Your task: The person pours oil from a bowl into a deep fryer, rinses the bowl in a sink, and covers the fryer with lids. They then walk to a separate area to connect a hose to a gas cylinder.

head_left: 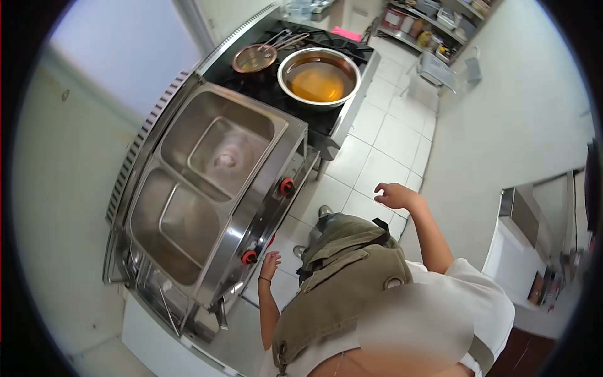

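My left hand [270, 265] hangs beside the front panel of a steel double-well fryer [245, 213], close to the lower red-and-black knob [249, 257]. Its fingers are loosely apart and I see nothing in them. Out to the right, my right hand [397, 196] is raised over the tiled floor, holding nothing, with its fingers loosely bent and apart. The upper fryer well [188, 125] and the lower well [151, 207] stand uncovered. Another red-and-black knob [287, 186] sits on the panel near the upper well.
Beyond the fryer, a black stove [251, 85] carries a metal bowl of amber liquid [320, 81] and strainers [255, 58]. A pink cloth [346, 34] lies behind. A chair [438, 71] and loaded shelves [427, 28] stand farther back. A white-topped counter [512, 264] is at right.
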Demonstrator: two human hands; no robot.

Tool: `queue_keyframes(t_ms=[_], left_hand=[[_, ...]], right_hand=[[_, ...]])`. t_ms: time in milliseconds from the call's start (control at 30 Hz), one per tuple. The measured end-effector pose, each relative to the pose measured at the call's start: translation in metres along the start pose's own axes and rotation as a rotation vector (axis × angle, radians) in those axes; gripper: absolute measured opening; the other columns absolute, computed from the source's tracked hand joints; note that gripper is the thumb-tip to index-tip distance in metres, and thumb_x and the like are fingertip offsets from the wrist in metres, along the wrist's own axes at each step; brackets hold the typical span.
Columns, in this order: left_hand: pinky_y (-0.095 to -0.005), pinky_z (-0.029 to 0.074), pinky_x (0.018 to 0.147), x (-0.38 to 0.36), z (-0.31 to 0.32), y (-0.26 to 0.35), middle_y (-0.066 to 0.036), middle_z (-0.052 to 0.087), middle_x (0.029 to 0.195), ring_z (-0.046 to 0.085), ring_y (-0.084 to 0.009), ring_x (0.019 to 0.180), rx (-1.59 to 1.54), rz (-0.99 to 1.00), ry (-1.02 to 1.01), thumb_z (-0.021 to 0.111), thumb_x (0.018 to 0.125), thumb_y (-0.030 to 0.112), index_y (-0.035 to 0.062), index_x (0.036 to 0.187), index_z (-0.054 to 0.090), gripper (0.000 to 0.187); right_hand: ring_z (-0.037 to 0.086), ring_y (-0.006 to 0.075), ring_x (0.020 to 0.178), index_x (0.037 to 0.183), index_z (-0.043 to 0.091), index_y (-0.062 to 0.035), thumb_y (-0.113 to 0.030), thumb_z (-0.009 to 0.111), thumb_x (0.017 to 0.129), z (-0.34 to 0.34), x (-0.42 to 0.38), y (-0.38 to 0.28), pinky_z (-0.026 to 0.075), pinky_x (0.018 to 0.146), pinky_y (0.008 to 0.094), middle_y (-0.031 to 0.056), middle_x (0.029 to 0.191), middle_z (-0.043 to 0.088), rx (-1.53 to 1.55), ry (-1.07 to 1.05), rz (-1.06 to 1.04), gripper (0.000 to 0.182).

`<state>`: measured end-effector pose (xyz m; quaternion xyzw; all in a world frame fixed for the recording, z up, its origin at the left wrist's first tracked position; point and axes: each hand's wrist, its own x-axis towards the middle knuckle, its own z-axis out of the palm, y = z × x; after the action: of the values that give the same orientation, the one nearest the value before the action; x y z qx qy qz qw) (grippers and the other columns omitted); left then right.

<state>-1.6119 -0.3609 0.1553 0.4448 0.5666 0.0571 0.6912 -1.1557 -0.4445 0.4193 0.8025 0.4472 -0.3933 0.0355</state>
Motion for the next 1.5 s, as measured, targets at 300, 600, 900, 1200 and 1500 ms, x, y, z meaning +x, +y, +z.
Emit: queue_keyframes(t_ms=[300, 600, 900, 1200, 1500], left_hand=[[-0.0251, 0.045, 0.072, 0.103, 0.122, 0.108, -0.005, 0.058, 0.092, 0.054, -0.0114, 0.08, 0.204, 0.326, -0.447, 0.05, 0.09, 0.025, 0.0035, 0.109, 0.052, 0.028], [-0.025, 0.043, 0.077, 0.103, 0.241, 0.343, -0.005, 0.057, 0.103, 0.055, -0.0114, 0.09, -0.159, 0.46, -0.3, 0.038, 0.096, 0.026, 0.0054, 0.116, 0.049, 0.031], [-0.0231, 0.043, 0.068, 0.133, 0.253, 0.409, -0.004, 0.056, 0.092, 0.058, -0.0114, 0.078, -0.475, 0.481, 0.097, 0.034, 0.097, 0.032, 0.005, 0.108, 0.045, 0.031], [-0.023, 0.048, 0.064, 0.158, 0.25, 0.424, -0.001, 0.051, 0.077, 0.056, -0.008, 0.069, -0.516, 0.607, 0.379, 0.038, 0.097, 0.022, 0.0052, 0.084, 0.041, 0.022], [-0.0233, 0.053, 0.061, 0.141, 0.258, 0.431, -0.005, 0.053, 0.082, 0.059, -0.0102, 0.073, -0.613, 0.569, 0.196, 0.038, 0.096, 0.018, 0.0022, 0.106, 0.042, 0.019]], right_hand=[[0.061, 0.0267, 0.085, 0.112, 0.053, -0.0069, -0.024, 0.053, 0.086, -0.071, 0.038, 0.016, 0.048, 0.075, 0.0359, 0.0141, 0.096, 0.064, 0.249, 0.23, -0.126, 0.031], [0.061, 0.0244, 0.082, 0.108, 0.055, -0.0035, -0.017, 0.053, 0.086, -0.195, 0.177, 0.038, 0.049, 0.073, 0.034, 0.014, 0.094, 0.062, 0.484, 0.596, -0.325, 0.025], [0.058, 0.0203, 0.084, 0.11, 0.053, -0.0027, -0.026, 0.042, 0.093, -0.256, 0.34, 0.031, 0.044, 0.076, 0.0302, 0.0125, 0.093, 0.059, 0.678, 0.57, -0.431, 0.03], [0.046, 0.0105, 0.073, 0.086, 0.054, 0.0012, -0.027, 0.041, 0.095, -0.277, 0.428, 0.012, 0.039, 0.069, 0.0263, 0.0015, 0.077, 0.052, 0.814, 0.43, -0.46, 0.032], [0.043, 0.0103, 0.064, 0.07, 0.051, -0.0019, -0.034, 0.038, 0.095, -0.286, 0.428, 0.003, 0.038, 0.062, 0.0268, 0.001, 0.068, 0.05, 0.929, 0.235, -0.376, 0.043]])
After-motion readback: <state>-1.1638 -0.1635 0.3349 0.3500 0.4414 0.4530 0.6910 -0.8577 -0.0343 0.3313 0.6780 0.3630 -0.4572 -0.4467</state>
